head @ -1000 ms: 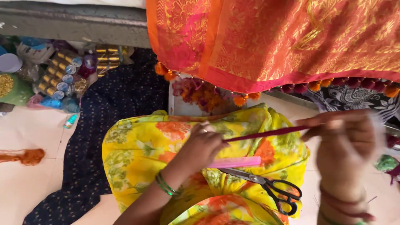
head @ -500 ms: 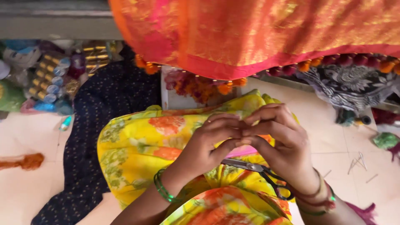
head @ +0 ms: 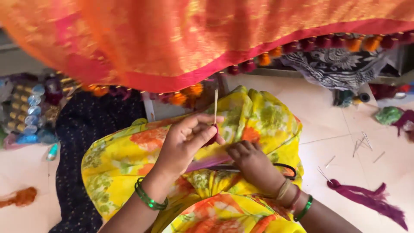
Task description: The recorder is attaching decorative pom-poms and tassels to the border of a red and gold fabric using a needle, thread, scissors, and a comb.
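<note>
My left hand [head: 187, 140], with a green bangle at the wrist, pinches a thin pale stick [head: 215, 103] upright, with a small maroon thread tuft [head: 212, 137] at its base. My right hand [head: 254, 166] lies on my yellow floral lap [head: 129, 159] with its fingers curled over black-handled scissors [head: 288, 169]. A pink strip [head: 207, 163] lies between the hands. An orange and pink silk cloth [head: 181, 39], its border edged with orange and maroon pom-pom tassels [head: 345, 43], hangs across the top just above the stick.
A box of thread spools [head: 30, 112] and a dark blue dotted cloth [head: 86, 125] lie at the left. On the floor are a maroon thread bundle [head: 371, 198], orange thread [head: 19, 196], green thread [head: 388, 115] and several loose sticks [head: 365, 142]. A black-and-white patterned cloth [head: 340, 64] lies at the back right.
The two hands, joined over the lap half a second ago, have parted. My right hand dropped onto the scissors and my left hand now holds the stick upright. The view moved closer.
</note>
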